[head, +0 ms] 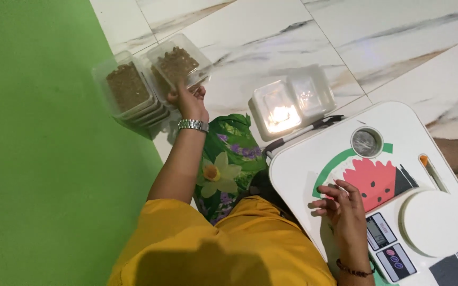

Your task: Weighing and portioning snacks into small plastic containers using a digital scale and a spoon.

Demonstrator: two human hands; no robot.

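Marble floor: left hand grips clear plastic tub w/ brown grains, right hand open.

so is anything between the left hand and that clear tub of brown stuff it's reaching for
Nothing visible. The left hand is already at the near edge of the tilted clear tub, fingers on its rim. The stack of filled tubs sits beside it, not in the way.
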